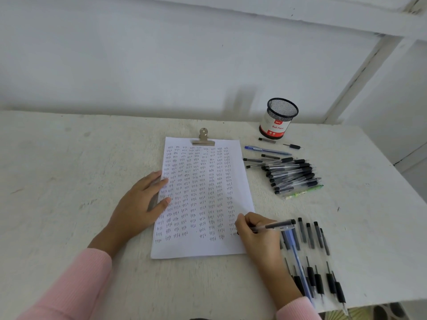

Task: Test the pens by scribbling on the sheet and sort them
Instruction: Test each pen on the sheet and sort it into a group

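A white sheet (203,248) covered in rows of small scribbled words lies on the table under a metal clip (203,137). My left hand (141,204) rests flat on the sheet's left edge. My right hand (258,236) grips a clear black-capped pen (277,225) with its tip on the sheet's lower right corner. A pile of pens (288,174) lies right of the sheet. A second group of pens (316,262), one of them blue, lies in a row by my right wrist.
A black mesh pen cup (278,118) with a red label stands at the back right. A blue pen (265,150) and loose pen parts lie in front of it. The table's right edge (392,172) runs close to the pens. A white wall rises behind.
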